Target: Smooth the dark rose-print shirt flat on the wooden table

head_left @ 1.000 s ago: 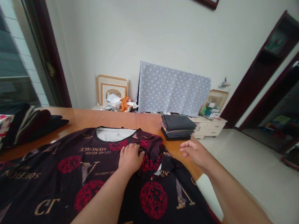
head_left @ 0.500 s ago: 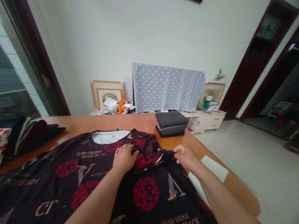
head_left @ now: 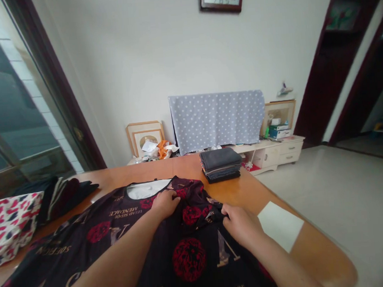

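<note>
A dark short-sleeved t-shirt [head_left: 86, 240] lies spread on the wooden counter [head_left: 167, 168], its neck pointing to 12 o'clock and its body running toward the wearer's side and out to 8 o'clock. It is printed with red lion-head roundels and gold lettering. Near the collar, upside down to this view, "LEAD SEDOE MENDACE" can be read, and "LEAD SEDOE" shows again at the bottom edge. The white inner neck lining [head_left: 147, 190] shows through the collar.

The left hand [head_left: 165, 204] sits on the chest just below the collar, with its fingers together and curled on the cloth; whether they grip or only press, I cannot tell. The right hand [head_left: 242, 224] is at 1 o'clock from the shirt's centre, its fingers closed on a bunched fold with their tips buried in it.

A light pinch, with the cloth beneath kept flat, suits a fold like this and avoids dragging the print.

A stack of folded dark clothes [head_left: 220, 164] sits at 12 o'clock, just beyond the shirt. A dark clothes pile [head_left: 61, 200] and a red-and-white patterned bag [head_left: 10, 228] sit at 10 o'clock. A white card [head_left: 280, 226] lies at 2 o'clock.
</note>
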Tool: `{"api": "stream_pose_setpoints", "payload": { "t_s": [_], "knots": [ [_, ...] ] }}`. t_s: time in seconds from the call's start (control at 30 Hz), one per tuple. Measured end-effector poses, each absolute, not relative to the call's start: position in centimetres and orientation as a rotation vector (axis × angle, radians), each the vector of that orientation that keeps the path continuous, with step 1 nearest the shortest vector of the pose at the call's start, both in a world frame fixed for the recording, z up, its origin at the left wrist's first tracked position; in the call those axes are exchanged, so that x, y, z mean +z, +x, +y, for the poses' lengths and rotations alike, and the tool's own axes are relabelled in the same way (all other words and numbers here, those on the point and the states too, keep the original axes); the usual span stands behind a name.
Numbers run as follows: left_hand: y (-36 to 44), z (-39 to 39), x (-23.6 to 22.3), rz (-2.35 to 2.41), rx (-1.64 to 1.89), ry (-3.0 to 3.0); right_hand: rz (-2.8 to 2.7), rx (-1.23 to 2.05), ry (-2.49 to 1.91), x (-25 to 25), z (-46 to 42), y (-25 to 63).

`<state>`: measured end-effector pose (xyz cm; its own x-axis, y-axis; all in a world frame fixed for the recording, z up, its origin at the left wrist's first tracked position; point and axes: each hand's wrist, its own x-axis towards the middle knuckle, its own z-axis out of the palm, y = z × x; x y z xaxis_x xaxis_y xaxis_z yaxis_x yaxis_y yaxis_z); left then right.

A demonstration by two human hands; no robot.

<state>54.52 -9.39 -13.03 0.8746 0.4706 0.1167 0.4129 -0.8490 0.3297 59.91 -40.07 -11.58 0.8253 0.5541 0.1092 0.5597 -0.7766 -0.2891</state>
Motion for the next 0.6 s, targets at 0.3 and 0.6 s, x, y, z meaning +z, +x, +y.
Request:
{"api": "stream_pose_setpoints", "payload": {
  "t_s": [0.3, 0.6],
  "knots": [
    [64.1, -9.7, -10.9, 0.440, 0.236, 2.684, -0.711, -0.061, -2.456, -13.2, -40.8, 60.7],
    [70.3, -8.9, -12.5, 0.414, 0.139, 2.356, -0.541, -0.002, -2.237, -13.7, -41.4, 61.8]
  ]
}}
